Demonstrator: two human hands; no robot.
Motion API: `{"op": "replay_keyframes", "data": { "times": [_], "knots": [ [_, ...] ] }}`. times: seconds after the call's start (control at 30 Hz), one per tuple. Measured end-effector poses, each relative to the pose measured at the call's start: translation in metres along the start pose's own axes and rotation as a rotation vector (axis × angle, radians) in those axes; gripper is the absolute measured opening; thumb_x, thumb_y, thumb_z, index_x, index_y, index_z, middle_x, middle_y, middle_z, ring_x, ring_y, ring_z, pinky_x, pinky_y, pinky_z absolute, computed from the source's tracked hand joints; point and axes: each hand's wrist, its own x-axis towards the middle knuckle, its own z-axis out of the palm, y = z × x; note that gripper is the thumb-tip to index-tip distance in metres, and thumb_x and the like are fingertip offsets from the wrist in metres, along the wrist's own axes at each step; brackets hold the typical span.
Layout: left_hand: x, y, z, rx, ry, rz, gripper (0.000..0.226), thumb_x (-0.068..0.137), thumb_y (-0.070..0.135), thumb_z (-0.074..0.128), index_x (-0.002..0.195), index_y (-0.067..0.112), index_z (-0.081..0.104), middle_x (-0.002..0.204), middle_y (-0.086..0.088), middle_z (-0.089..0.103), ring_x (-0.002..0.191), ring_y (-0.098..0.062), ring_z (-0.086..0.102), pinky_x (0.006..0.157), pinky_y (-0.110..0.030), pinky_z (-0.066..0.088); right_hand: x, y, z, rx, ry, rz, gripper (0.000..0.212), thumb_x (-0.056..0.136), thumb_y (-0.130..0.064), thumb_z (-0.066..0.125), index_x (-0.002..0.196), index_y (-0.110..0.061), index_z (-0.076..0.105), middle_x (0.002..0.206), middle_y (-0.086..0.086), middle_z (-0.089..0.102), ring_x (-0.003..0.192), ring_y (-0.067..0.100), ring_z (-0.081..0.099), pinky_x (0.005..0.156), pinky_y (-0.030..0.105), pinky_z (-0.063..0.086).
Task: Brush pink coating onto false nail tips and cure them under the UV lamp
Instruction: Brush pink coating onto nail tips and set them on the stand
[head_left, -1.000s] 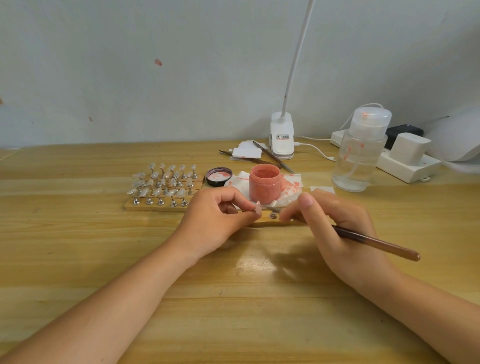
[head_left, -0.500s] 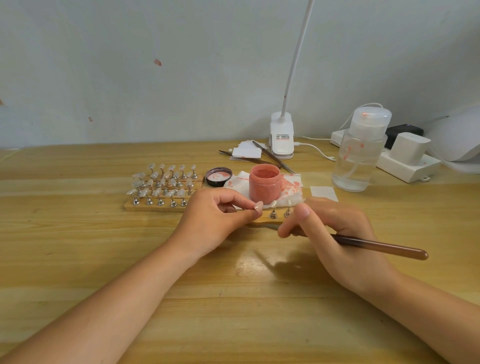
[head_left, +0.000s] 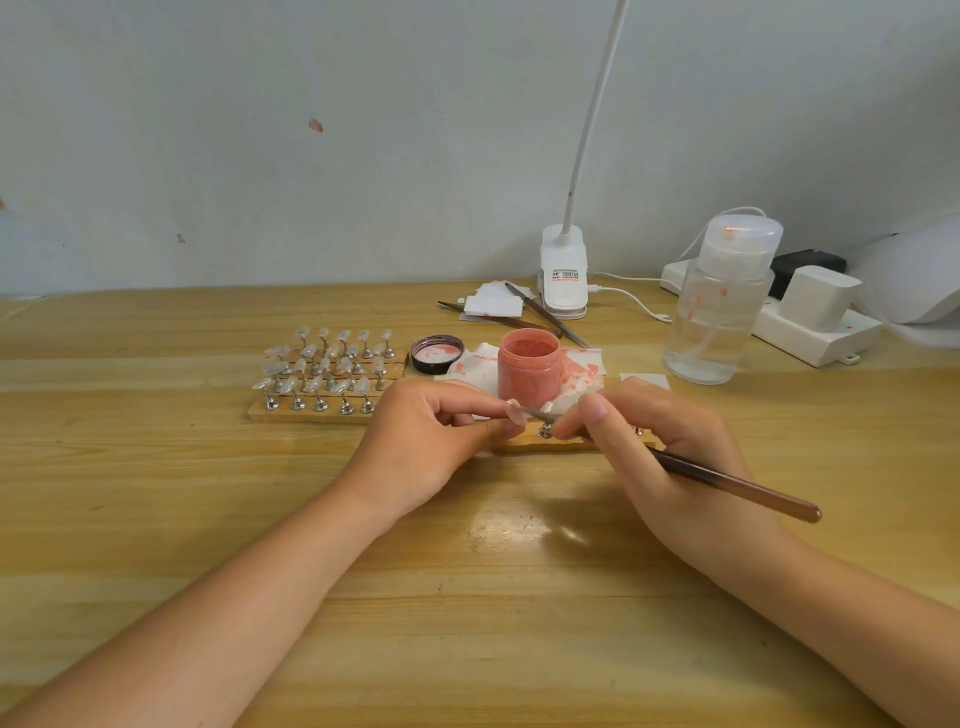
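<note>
Nail tip (head_left: 515, 411) pinched by left hand (head_left: 423, 447), brush (head_left: 727, 480) touching

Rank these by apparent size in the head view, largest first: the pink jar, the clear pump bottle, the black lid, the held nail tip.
1. clear pump bottle
2. pink jar
3. black lid
4. nail tip

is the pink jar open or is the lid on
Open. The pink jar stands upright with its mouth uncovered, and its black lid lies inside-up on the table just left of it.
</note>
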Motion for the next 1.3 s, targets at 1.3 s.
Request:
{"op": "replay_keyframes", "data": {
  "times": [1.3],
  "knots": [
    [0.0009,-0.0022,0.0008,0.037,0.028,-0.015,0.009,0.073,0.010,0.072,0.079,0.015,0.074,0.082,-0.032,0.063,0.058,-0.015,0.038,0.060,-0.026,0.034,-0.0007,0.0005,-0.0007,-0.011,0.029,-0.014,0.037,0.088,-0.036,0.044,0.070,-0.016,0.070,0.068,-0.012,0.064,0.071,0.002,0.059,0.067,0.014,0.044]
  ]
}}
